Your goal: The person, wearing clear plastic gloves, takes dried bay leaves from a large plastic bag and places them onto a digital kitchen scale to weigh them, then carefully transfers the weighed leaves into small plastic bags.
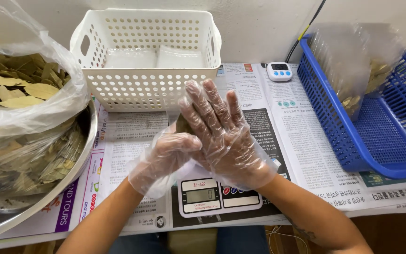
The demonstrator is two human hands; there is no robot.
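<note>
Both hands in thin clear disposable gloves, pressed together above the small digital scale (pixel 218 193) at the near edge of the desk (pixel 306 155). Right hand (pixel 222 136) flat, fingers (pixel 211 101) extended and close together, pointing toward the far edge. Left hand (pixel 167 153) curled, fingers folded in against the right palm. Small olive-brown item (pixel 182 124), apparently a dried leaf, pinched between the two hands; mostly hidden, exact grip cannot be told.

Scale partly covered by the hands; display and two round buttons visible on its near face. Desk lined with newspaper sheets.

At the left edge: large metal bowl (pixel 34 207) holding a clear plastic bag (pixel 29 113) full of dried, pale green-brown leaves, bag mouth open at the top. At the far edge, centre: white perforated plastic basket (pixel 142 84) with clear flat packets lying inside. Just right of it, against the wall: small white timer (pixel 278 71) with blue buttons. At the right edge: blue plastic mesh basket (pixel 353 141) containing clear bags (pixel 353 66), some with leaves in them, stood against its far side. Black and yellow cable (pixel 306 30) running up the wall behind the blue basket.
</note>
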